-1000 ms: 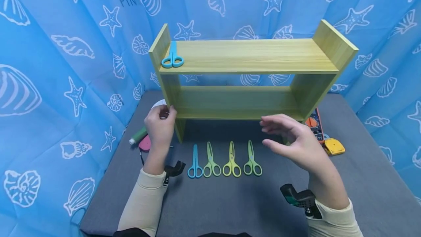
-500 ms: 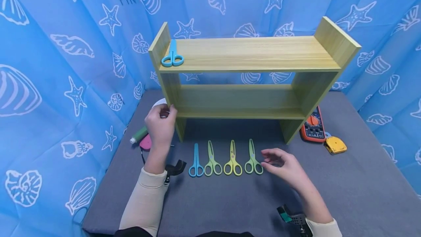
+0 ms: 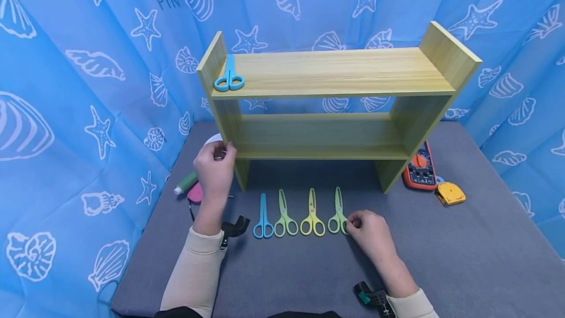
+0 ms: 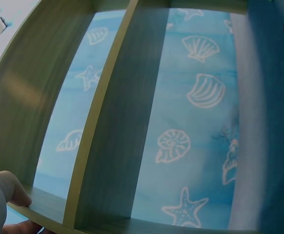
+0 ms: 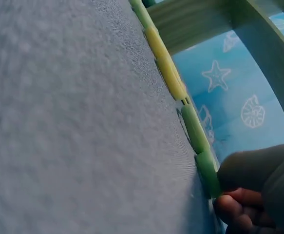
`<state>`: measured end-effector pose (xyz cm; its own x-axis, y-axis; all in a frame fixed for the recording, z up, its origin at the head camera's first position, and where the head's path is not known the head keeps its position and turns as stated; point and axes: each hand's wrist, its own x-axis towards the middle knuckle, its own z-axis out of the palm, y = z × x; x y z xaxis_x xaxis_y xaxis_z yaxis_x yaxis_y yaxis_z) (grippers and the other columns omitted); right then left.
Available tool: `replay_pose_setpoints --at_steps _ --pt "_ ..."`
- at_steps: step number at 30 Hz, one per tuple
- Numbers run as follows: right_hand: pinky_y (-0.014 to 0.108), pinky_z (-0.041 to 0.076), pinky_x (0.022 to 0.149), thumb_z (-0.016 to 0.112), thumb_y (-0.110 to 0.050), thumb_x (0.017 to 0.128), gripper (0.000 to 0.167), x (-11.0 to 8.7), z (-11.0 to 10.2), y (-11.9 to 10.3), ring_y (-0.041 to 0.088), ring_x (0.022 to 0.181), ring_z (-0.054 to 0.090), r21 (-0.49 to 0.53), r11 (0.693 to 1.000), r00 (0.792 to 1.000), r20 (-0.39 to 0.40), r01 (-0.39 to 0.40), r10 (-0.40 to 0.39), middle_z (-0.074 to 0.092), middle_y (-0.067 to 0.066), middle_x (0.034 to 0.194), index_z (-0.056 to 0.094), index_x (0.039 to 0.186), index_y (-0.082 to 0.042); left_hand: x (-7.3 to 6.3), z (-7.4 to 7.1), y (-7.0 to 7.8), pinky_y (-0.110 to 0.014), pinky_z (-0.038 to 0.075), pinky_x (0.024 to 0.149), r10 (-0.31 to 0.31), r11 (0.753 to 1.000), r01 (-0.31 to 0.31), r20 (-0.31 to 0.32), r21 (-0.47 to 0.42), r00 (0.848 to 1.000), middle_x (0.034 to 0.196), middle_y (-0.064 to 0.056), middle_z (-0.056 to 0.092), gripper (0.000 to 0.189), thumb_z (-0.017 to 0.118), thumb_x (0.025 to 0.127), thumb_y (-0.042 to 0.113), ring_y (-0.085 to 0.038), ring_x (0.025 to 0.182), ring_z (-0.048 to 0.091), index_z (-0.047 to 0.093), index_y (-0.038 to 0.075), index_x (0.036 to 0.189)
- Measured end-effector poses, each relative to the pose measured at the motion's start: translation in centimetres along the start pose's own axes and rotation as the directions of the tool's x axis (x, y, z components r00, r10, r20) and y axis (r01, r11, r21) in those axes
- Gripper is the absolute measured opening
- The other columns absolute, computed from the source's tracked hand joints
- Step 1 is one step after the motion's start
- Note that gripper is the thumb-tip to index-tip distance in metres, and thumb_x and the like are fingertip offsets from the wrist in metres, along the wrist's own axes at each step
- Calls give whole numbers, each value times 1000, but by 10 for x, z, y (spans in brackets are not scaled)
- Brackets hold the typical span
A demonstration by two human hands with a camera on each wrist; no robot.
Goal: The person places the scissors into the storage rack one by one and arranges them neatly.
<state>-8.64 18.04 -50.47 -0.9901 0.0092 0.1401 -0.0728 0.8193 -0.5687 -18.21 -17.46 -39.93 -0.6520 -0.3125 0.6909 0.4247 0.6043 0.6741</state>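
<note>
A wooden two-tier shelf [image 3: 326, 93] stands on the grey table. My left hand [image 3: 215, 168] grips the front edge of its left side panel, thumb inside and fingers outside in the left wrist view. In front of the shelf lies a row of scissors: blue scissors [image 3: 263, 216], green scissors [image 3: 282, 214], yellow scissors [image 3: 312, 212] and, rightmost, another green pair [image 3: 338, 211]. My right hand [image 3: 371, 233] pinches the right handle loop of that rightmost pair, which lies on the table. Light blue scissors [image 3: 229, 75] lie on the shelf's top board at the left end.
Right of the shelf lie an orange multimeter [image 3: 420, 167] and a yellow tape measure [image 3: 450, 194]. Behind my left hand are a green cylinder [image 3: 187, 183], a pink object [image 3: 195, 193] and a partly hidden white round thing [image 3: 214, 138]. A patterned blue curtain [image 3: 106, 112] hangs behind.
My right hand has come down from in front of the shelf to the rightmost green scissors, and its fingers have closed on the handle. My left hand stays on the shelf panel.
</note>
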Motion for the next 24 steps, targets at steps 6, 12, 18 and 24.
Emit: replay_pose_setpoints --at_steps 6,12,18,24 --pt "29 42 55 73 -11 79 4 -2 -13 -4 11 60 52 43 997 998 37 -59 58 62 -5 67 72 76 -7 -1 0 0 -40 56 63 -10 1000 10 5 -12 1000 86 -14 69 18 70 94 13 -22 73 65 72 -4 93" --pt "27 41 55 73 -11 80 5 -6 -50 -16 13 61 53 81 988 986 110 -133 124 64 -5 68 76 82 -7 -1 1 -1 -40 56 63 -9 1000 9 0 -25 1000 86 -13 69 17 70 94 13 -22 73 65 72 -3 93" --pt "28 44 55 74 -11 83 11 -12 -90 -27 17 67 55 100 976 968 179 -195 175 64 -1 73 76 93 -6 -1 2 -2 -22 52 64 -3 1000 3 -5 -17 1000 85 -13 69 16 70 94 13 -21 72 65 72 -3 91" --pt "28 44 55 74 -11 86 13 -21 -121 -36 17 66 55 119 980 979 149 -161 142 64 0 74 76 97 -5 -1 1 -1 -18 50 64 3 1000 -3 -4 -14 1000 85 -14 69 18 70 94 14 -22 72 65 72 -4 91"
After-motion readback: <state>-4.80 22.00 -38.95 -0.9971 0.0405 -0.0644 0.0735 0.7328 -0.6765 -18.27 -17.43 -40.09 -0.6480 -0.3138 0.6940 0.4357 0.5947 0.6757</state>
